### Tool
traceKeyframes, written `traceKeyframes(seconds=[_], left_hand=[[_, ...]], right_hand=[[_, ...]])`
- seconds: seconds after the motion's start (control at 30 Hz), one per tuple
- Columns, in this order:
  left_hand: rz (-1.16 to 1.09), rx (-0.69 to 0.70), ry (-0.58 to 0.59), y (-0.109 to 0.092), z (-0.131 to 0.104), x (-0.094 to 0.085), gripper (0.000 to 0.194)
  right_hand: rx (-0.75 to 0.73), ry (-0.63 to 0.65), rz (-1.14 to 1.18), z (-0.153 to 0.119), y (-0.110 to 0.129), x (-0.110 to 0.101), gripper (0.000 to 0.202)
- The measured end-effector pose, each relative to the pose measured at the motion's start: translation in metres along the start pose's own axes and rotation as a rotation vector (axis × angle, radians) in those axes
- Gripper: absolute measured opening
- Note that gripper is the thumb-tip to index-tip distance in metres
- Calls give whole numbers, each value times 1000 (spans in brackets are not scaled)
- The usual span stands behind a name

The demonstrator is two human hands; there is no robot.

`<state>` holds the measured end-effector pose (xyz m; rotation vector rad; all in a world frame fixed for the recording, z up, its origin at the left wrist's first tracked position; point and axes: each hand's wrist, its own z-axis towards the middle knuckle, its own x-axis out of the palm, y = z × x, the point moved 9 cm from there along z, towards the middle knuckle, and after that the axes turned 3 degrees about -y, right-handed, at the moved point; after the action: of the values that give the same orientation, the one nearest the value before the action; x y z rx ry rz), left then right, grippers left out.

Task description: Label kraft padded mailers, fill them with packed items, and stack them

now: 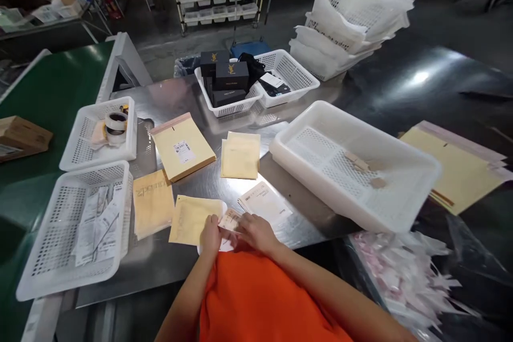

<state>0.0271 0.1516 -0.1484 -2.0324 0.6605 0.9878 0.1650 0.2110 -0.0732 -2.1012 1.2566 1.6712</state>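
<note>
Close to my body, a small printed paper [231, 220] is pinched between my two hands. My left hand [211, 234] grips its left end with fingers closed, and my right hand [257, 231] has its fingers closed on the right end. Just left of it lies a yellow envelope [191, 219], partly over something white. Behind my right hand rests a stack of printed white sheets [266, 203]. Smaller yellow envelopes [240, 156] lie farther back. A thick stack of large yellow envelopes [183, 147], the top one labelled, sits to their left, with more yellow envelopes [153, 204] below it.
White baskets stand at left, one with printed slips [98, 224], another with tape rolls [116, 123]. Black boxes [231, 76] fill a basket behind. A large white tub [312, 144] holds cardboard pieces. Envelopes [457, 160] and a bag of white scraps [404, 272] are at right.
</note>
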Motion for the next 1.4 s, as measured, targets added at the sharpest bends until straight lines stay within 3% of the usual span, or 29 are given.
traceKeyframes(seconds=[0.17, 0.33, 0.5, 0.6, 0.73, 0.93, 1.03, 1.17, 1.27, 1.4], left_hand=[[-181, 44, -27, 11, 4, -7, 23], [-277, 5, -184, 17, 6, -36, 19], [-282, 144, -271, -25, -14, -68, 26], [-238, 217, -316, -54, -32, -80, 30], [-154, 316, -317, -85, -42, -79, 34], [51, 339, -361, -104, -46, -81, 34], [77, 377, -310, -114, -50, -79, 34], [19, 390, -255, -112, -54, -90, 28], [-69, 437, -194, -105, -59, -113, 17], [-56, 350, -422, -83, -59, -180, 31]], right_hand=[[-58, 8, 2, 8, 8, 17, 19], [-107, -6, -51, 17, 15, 22, 22], [-313, -64, -90, 12, 36, 15, 18], [-325, -288, -69, 12, 26, -5, 24], [-387, -541, 119, 16, 8, -23, 45], [-480, -696, 171, 8, 16, -36, 83], [-456, -705, 187, 6, 24, -53, 84], [-481, -723, 105, -1, 37, -75, 90], [-584, -740, -15, -12, 53, -82, 99], [-686, -719, -144, -23, 69, -83, 104]])
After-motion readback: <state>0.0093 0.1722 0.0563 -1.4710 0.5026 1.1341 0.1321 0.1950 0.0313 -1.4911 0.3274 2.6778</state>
